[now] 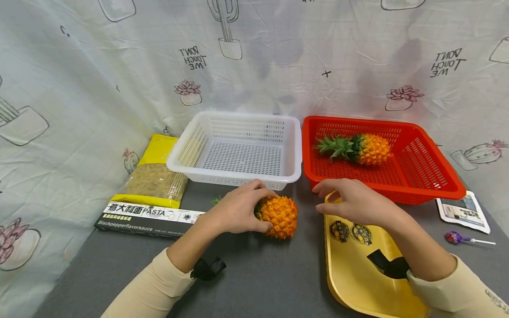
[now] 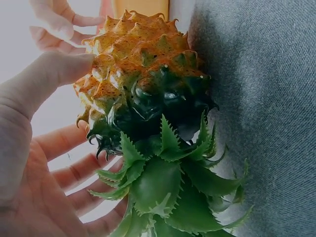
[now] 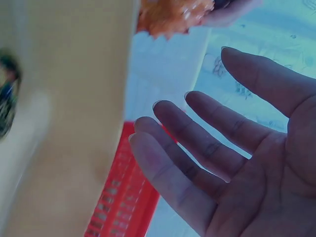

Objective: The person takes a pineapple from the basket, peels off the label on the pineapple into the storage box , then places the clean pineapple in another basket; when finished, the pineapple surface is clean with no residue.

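An orange toy-like pineapple (image 1: 280,217) with a green crown (image 2: 158,182) lies on the grey table, in front of the white basket. My left hand (image 1: 242,207) is curved over it from above, thumb on the near side and fingers reaching round the far side; the fingertips are hidden behind the fruit in the left wrist view. To the right, my right hand (image 1: 354,201) hovers over the far end of a yellow tray (image 1: 358,269). Its fingers (image 3: 173,168) are spread and loosely bent, with nothing between them and the thumb.
Behind stand a white basket (image 1: 187,170) and a red basket (image 1: 437,193), which holds another pineapple (image 1: 371,150). At left lie a yellow pasta bag (image 1: 155,181) and a pasta box (image 1: 143,218). A white packet (image 1: 465,212) and a lollipop (image 1: 457,237) lie at right.
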`<state>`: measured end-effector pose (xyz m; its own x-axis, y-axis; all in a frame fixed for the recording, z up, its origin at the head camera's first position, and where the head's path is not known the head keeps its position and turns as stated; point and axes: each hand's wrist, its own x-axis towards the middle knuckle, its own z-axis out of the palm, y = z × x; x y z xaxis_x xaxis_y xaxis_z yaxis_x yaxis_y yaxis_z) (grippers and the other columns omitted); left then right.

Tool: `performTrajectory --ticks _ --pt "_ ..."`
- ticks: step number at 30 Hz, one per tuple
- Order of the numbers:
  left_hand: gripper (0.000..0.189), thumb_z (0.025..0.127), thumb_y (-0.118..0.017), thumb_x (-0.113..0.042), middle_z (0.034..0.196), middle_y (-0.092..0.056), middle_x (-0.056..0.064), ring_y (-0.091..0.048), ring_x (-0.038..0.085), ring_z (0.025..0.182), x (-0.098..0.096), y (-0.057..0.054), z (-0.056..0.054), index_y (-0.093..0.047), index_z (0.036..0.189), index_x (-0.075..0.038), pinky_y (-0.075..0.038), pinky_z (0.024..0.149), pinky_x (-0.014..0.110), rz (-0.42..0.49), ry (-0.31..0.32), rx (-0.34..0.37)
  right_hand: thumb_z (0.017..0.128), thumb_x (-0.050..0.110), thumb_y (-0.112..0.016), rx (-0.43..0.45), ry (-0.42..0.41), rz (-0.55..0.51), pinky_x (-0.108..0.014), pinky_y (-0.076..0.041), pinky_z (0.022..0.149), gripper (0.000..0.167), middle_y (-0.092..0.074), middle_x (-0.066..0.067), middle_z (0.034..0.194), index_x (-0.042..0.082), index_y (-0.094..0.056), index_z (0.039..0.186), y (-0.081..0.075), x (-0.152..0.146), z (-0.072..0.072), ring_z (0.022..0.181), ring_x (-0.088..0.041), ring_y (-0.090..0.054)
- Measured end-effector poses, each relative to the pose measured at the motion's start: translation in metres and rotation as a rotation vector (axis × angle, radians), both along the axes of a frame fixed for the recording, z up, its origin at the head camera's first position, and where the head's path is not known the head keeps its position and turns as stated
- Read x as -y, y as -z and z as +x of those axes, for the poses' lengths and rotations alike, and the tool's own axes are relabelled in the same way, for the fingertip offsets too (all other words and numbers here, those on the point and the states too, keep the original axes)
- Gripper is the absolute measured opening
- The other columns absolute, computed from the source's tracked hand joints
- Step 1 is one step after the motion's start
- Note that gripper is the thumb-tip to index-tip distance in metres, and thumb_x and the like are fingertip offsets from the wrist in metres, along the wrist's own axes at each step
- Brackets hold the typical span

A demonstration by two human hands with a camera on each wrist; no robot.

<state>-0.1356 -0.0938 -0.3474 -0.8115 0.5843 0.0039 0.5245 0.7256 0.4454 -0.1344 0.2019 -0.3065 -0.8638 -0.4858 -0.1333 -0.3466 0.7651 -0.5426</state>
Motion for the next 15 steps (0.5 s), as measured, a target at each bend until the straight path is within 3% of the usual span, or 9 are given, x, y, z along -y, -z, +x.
performTrajectory --ticks 15 --pt "0.065 0.081 -0.084 -0.047 0.131 -0.062 -0.003 -0.059 0.018 0.118 0.004 -0.002 0.001 -0.066 0.136 -0.02 -0.051 0.102 0.043 0.026 -0.013 -0.025 0.092 0.029 -0.078 0.059 -0.063 -0.042 -0.041 -0.059 0.089 0.041 -0.073 -0.006 0.116 0.008 -0.07 0.127 -0.002 0.044 -0.001 0.102 -0.021 -0.068"
